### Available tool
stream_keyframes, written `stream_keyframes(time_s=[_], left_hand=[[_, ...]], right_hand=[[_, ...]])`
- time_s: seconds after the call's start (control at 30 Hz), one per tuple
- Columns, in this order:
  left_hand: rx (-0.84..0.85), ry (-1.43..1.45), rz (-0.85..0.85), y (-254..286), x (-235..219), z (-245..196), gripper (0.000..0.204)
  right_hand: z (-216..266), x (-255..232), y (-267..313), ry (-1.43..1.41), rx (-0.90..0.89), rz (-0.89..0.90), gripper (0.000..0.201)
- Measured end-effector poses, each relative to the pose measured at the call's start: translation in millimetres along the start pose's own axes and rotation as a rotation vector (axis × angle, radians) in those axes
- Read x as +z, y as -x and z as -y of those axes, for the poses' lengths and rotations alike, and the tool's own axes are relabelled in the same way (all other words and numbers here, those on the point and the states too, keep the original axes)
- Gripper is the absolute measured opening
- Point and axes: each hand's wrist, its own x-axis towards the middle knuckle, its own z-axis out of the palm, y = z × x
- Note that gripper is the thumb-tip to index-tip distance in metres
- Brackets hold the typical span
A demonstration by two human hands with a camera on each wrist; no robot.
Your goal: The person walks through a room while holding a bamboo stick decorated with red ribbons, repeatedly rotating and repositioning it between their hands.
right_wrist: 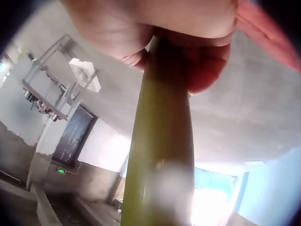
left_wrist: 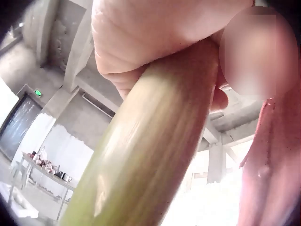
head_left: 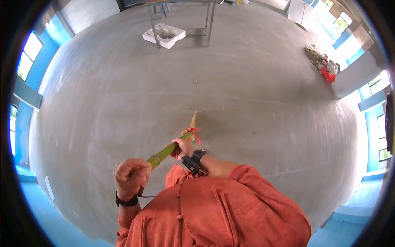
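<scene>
A green stalk (head_left: 162, 154) slants from the lower left up to the middle in the head view. Its upper end carries a pale yellow, stick-like tip (head_left: 194, 119) with a red tie (head_left: 194, 131). The left hand (head_left: 131, 177) curls round the lower end, and the right hand (head_left: 182, 149) grips it just below the tie. In the left wrist view the stalk (left_wrist: 146, 141) runs out of the curled left hand (left_wrist: 164, 33). The right wrist view has the stalk (right_wrist: 162, 136) under the fingers of the right hand (right_wrist: 155, 23).
A table (head_left: 181, 1) stands at the far end, with a white foam tray (head_left: 175, 38) on the floor by its legs. A red bag (head_left: 328, 75) and a plant bundle (head_left: 313, 54) lie by the right-hand pillar. Grey floor (head_left: 123, 103) surrounds the person.
</scene>
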Motion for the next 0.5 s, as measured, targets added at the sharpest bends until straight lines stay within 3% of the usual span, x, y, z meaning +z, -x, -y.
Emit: stream_keyframes(time_s=[0.1,0.23,0.3,0.43,0.5], left_hand=[[0.171,0.251,-0.017,-27,5,24,0.014],[0.147,0.29,-0.114,-46,12,41,0.011],[0.061,0.288,-0.311,-54,14,55,0.01],[0.044,0.294,-0.469,-37,3,71,0.008],[0.063,0.289,-0.444,-40,6,61,0.008]], right_hand=[[30,-9,-7,0.065,-0.032,-0.012,0.022],[54,-25,-24,0.153,-0.139,-0.061,0.029],[71,-32,-23,0.336,-0.237,-0.145,0.032],[83,-32,-16,0.348,-0.11,-0.135,0.021],[79,-11,-8,0.107,-0.121,-0.215,0.021]])
